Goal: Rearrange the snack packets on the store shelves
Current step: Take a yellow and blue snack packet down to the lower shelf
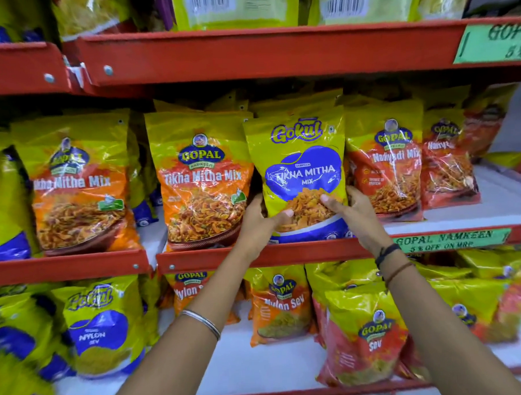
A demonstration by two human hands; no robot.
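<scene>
A yellow and blue Gokul Tikha Mitha Mix packet (299,153) stands upright on the middle shelf (255,254). My left hand (259,224) grips its lower left edge, thumb across the front. My right hand (353,208) grips its lower right edge. To its left stands an orange Gopal Tikha Mitha Mix packet (203,182), touching it. On its right is a red Gopal Nadiyadi Mix packet (389,164). More packets stand behind the held one, mostly hidden.
A second Gopal Tikha Mitha Mix packet (76,187) stands further left. The lower shelf holds Nylon Sev packets (280,307), a Gokul Nylon Sev packet (102,329) and a red Gopal Sev packet (367,336). The red upper shelf edge (247,51) overhangs. Green price labels (452,240) hang at right.
</scene>
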